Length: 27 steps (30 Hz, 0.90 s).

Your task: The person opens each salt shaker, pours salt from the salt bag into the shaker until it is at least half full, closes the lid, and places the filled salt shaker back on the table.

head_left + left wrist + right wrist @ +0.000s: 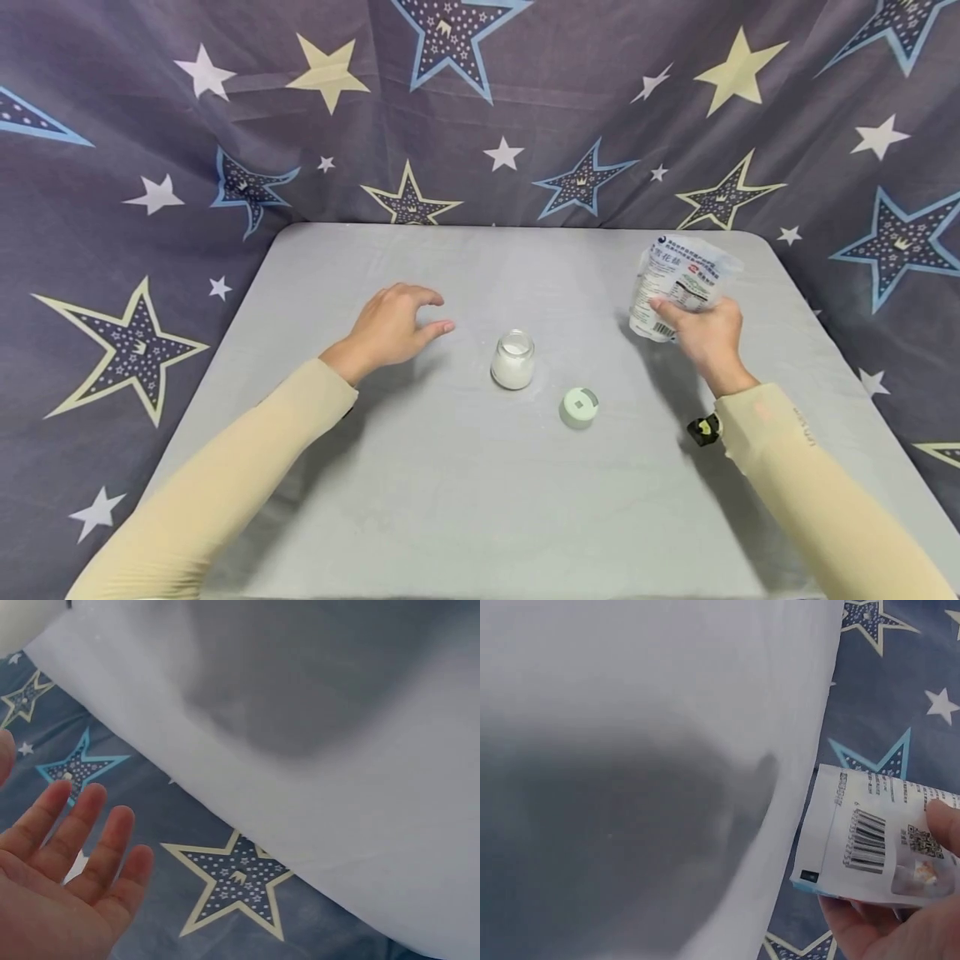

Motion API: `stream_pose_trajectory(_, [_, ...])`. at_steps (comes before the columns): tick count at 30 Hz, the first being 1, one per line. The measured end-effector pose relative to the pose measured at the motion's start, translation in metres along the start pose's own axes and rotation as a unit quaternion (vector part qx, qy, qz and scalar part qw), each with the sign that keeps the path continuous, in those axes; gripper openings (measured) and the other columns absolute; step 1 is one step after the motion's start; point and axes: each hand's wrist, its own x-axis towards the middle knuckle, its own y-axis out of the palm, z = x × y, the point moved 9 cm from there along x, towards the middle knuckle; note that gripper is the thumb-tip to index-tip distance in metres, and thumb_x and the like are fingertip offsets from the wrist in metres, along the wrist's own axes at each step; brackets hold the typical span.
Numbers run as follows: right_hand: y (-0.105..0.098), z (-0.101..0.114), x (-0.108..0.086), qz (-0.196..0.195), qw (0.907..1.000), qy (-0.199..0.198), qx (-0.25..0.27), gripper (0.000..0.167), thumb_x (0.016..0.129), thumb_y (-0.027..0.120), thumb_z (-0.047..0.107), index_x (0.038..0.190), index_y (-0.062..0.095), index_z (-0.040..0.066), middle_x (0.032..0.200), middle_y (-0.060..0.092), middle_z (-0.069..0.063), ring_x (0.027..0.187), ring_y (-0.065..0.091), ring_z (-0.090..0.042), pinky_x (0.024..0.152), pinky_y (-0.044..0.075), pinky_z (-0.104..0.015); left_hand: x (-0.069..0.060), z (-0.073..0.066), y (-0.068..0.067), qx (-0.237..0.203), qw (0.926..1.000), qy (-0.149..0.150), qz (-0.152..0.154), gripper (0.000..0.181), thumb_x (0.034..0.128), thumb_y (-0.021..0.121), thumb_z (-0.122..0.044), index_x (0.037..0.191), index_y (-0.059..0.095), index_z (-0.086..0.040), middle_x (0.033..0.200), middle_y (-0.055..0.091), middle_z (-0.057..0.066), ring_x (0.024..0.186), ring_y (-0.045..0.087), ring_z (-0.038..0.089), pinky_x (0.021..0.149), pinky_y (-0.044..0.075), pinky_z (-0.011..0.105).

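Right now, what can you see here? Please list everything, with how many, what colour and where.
pouch: one, white with printing, in the right hand, above the table's right side
jar: one, clear with white contents, near the table's middle
round cap: one, pale green, right of the jar
table: one, grey-topped, beneath everything
starry cloth: pieces uncountable, dark blue-grey, behind and beside the table
small device: one, mostly black, by the right cuff
sleeves: two, cream, on both arms
left hand: one, bare, left of the jar
right hand: one, bare, gripping the pouch
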Motion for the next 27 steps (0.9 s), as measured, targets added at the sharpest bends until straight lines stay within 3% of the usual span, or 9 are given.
stream_pose_trajectory(9, [-0.007, -0.016, 0.013, -0.021, 0.9974, 0.034, 0.061, 0.054, 0.081, 0.09, 0.028, 0.127, 0.07, 0.008, 0.11, 0.077, 0.005, 0.085, 0.069, -0.001, 0.079, 0.055, -0.019, -0.005, 0.006, 0.003, 0.001, 0.9999, 0.002, 0.01, 0.046, 0.0943, 0.074, -0.043, 0.124, 0.072, -0.008, 0.128, 0.07, 0.009, 0.123, 0.061, 0.034, 0.105, 0.045, 0.052])
stream_pose_trajectory(16, [-0.011, -0.023, 0.021, -0.03, 0.992, 0.05, 0.112, 0.05, 0.081, 0.09, 0.017, 0.126, 0.071, 0.009, 0.112, 0.076, 0.002, 0.083, 0.07, -0.001, 0.077, 0.057, -0.018, -0.007, 0.008, 0.005, 0.005, 0.9999, 0.003, 0.011, 0.046, 0.0944, 0.074, -0.043, 0.124, 0.072, -0.008, 0.128, 0.07, 0.01, 0.122, 0.061, 0.035, 0.105, 0.045, 0.052])
stream_pose_trajectory(22, [-0.012, -0.027, 0.026, -0.031, 0.9851, 0.058, 0.159, 0.046, 0.079, 0.09, 0.01, 0.122, 0.073, 0.007, 0.093, 0.077, 0.011, 0.079, 0.07, -0.002, 0.072, 0.056, -0.017, -0.008, 0.01, 0.007, 0.004, 0.9999, -0.001, 0.015, 0.048, 0.0946, 0.073, -0.044, 0.125, 0.071, -0.007, 0.128, 0.07, 0.01, 0.122, 0.061, 0.035, 0.104, 0.045, 0.053])
stream_pose_trajectory(27, [-0.009, -0.029, 0.026, -0.014, 0.9849, 0.071, 0.157, 0.049, 0.081, 0.088, 0.009, 0.126, 0.069, 0.005, 0.089, 0.074, 0.015, 0.078, 0.07, -0.001, 0.071, 0.057, -0.017, -0.008, 0.011, 0.007, 0.004, 0.9999, -0.002, 0.013, 0.047, 0.0945, 0.074, -0.044, 0.125, 0.071, -0.008, 0.129, 0.07, 0.01, 0.123, 0.061, 0.035, 0.104, 0.045, 0.053])
